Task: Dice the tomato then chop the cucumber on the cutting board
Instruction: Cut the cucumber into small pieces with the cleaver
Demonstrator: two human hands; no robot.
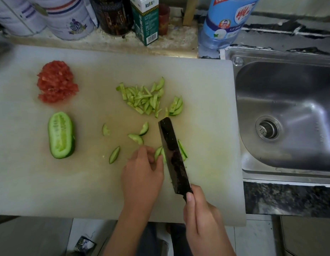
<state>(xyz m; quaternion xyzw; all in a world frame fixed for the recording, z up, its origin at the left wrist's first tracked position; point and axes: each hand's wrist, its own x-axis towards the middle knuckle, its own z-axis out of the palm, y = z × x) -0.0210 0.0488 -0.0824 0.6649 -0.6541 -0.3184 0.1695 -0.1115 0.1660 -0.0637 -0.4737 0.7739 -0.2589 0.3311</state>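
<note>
A pile of diced tomato [57, 82] lies at the far left of the white cutting board [206, 100]. Below it rests a cucumber half [61, 134], cut face up. Cucumber strips [142, 98] form a heap mid-board, and loose cucumber slices [136, 138] lie nearer me. My left hand [144, 172] holds a few cucumber slices [159, 153] down with curled fingertips, right against the blade. My right hand [201, 213] grips the handle of a dark cleaver [173, 156], whose blade stands on edge over those slices, tip pointing away.
A steel sink [282, 115] adjoins the board on the right. Along the back stand white tins [68, 17], a dark jar [112, 15], a green-and-white carton [146, 21] and a blue bottle [223, 21]. The counter's front edge runs just below the board.
</note>
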